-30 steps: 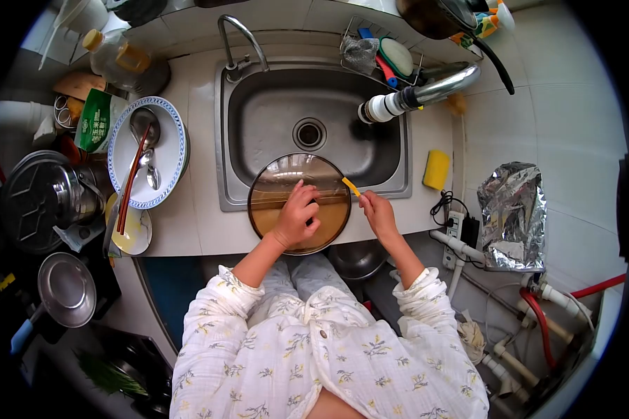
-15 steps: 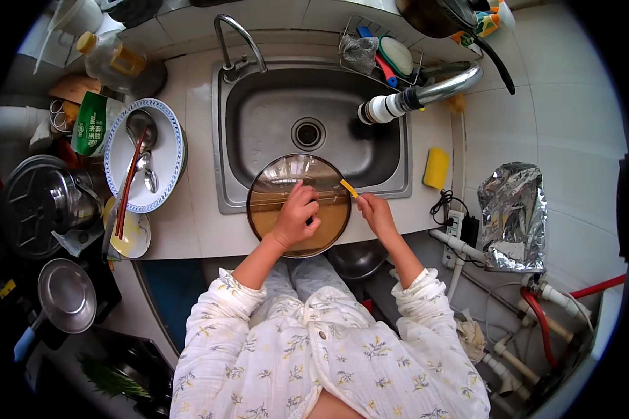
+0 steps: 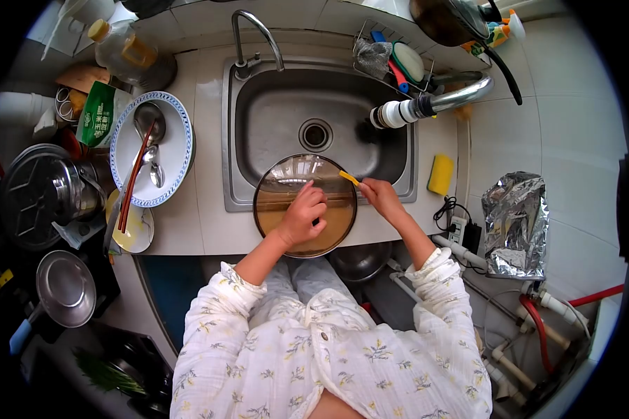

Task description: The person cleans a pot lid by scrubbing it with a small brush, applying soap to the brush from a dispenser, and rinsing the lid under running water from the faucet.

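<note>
A round glass lid [image 3: 328, 237] with a dark rim rests over the counter's front edge and the near side of the sink [image 3: 229, 167]. My left hand [image 3: 304, 215] is closed around something at the lid's middle, probably its knob, which the fingers hide. In my right hand [image 3: 381, 197] is a small yellow tool [image 3: 348, 177], pinched between the fingers, its tip at the lid's upper right rim.
Left of the sink stands a white bowl [image 3: 124, 133] with spoons and chopsticks. A faucet [image 3: 258, 24], a drain pipe [image 3: 461, 96] and a wire rack [image 3: 360, 66] border the sink. A yellow sponge [image 3: 439, 174] lies to the right.
My right hand has moved slightly up and right, and the yellow tool lies at a flatter angle along the rim. The whole view has shifted a little.
</note>
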Tool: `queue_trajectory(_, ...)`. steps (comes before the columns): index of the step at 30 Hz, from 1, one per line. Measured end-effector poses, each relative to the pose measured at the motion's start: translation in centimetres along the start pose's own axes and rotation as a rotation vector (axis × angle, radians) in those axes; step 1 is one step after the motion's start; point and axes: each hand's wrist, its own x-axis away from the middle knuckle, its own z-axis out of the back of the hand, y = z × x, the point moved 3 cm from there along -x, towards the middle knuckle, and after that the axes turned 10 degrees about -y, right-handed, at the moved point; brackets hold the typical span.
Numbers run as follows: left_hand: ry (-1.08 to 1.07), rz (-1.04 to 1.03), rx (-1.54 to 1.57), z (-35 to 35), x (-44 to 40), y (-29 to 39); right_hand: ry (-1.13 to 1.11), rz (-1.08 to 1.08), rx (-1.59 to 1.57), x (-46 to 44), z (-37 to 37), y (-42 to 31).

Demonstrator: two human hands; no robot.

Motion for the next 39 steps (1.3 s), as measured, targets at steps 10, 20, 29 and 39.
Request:
queue_trajectory(10, -0.057, -0.035, 0.011, 0.4, 0.0, -0.4, -0.016, 0.313, 0.227, -4.8, 0.2, -2.6)
queue_trajectory(20, -0.101, -0.046, 0.016, 0.2, 0.1, -0.9, -0.146, 0.291, 0.198, -8.2, -1.0, -5.8)
queue_trajectory(29, -0.057, -0.063, 0.051, 0.4, -0.2, -0.3, -0.204, 0.17, 0.265, -5.8, 1.6, -1.7)
queue_trajectory(39, -0.103, -0.111, 0.042, 0.2, 0.3, -0.5, -0.306, 0.276, 0.294, -7.6, 1.6, -4.9)
